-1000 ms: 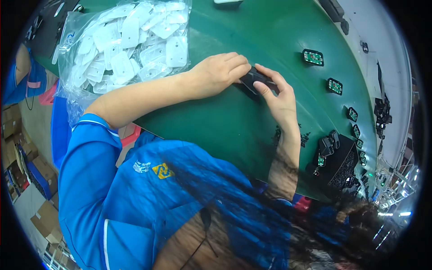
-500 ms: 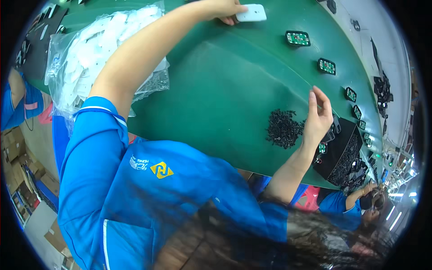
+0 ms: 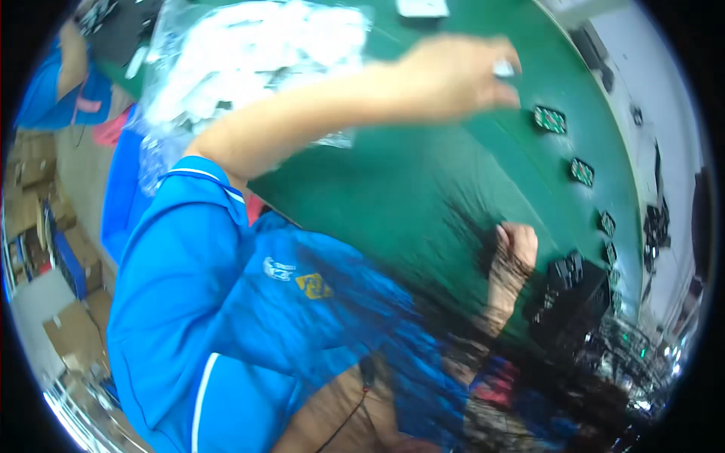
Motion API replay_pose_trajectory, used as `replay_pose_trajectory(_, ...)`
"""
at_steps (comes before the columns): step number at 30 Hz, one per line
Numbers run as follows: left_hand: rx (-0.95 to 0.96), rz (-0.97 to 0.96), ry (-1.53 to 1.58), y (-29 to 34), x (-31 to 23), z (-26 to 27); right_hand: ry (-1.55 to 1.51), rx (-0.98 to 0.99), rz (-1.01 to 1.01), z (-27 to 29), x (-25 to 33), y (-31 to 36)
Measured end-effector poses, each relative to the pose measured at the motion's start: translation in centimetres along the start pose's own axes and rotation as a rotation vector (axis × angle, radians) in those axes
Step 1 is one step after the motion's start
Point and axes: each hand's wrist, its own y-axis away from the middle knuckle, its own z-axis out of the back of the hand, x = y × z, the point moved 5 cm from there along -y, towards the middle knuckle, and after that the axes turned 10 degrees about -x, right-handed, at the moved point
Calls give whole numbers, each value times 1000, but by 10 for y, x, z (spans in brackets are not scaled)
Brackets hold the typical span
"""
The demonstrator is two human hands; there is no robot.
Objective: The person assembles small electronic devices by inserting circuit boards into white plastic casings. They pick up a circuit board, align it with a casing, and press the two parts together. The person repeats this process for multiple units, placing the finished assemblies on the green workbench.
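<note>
My left hand (image 3: pixel 461 79) is stretched over the green table, smeared by motion. A small white piece (image 3: pixel 503 69) shows between its thumb and fingers; the rest of the piece is hidden. Just beyond, at the top edge, a white cover (image 3: pixel 423 7) lies over something dark. My right hand (image 3: pixel 518 245) is low over the table at the right, its fingers curled together; what they hold, if anything, cannot be made out. Dark hair hangs across that area and hides the table beside this hand. Nearest the left hand's fingertips is a black housing with a green circuit board (image 3: pixel 550 119).
A clear plastic bag of white parts (image 3: pixel 257 53) lies at the left. More housings with boards (image 3: pixel 582 172) line the right side of the table. A black box (image 3: pixel 570 302) stands beside my right hand. Another person's arm (image 3: pixel 72 60) shows at far left.
My left hand has come back from the far edge toward the right. My right hand has lowered and its fingers have curled. The whole view has shifted, and hair has swung across it.
</note>
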Motion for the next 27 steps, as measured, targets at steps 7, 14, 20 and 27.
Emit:
replay_pose_trajectory(7,305,-52,-39,119,-42,74,43,-48,76,3,0,11)
replay_pose_trajectory(14,-201,112,-789,127,59,157,-123,37,-114,-5,-23,21)
replay_pose_trajectory(20,-49,240,-882,127,98,157,-63,-16,-181,12,-2,8)
replay_pose_trajectory(27,-461,85,-620,112,54,171,-215,-219,-323,26,-4,0)
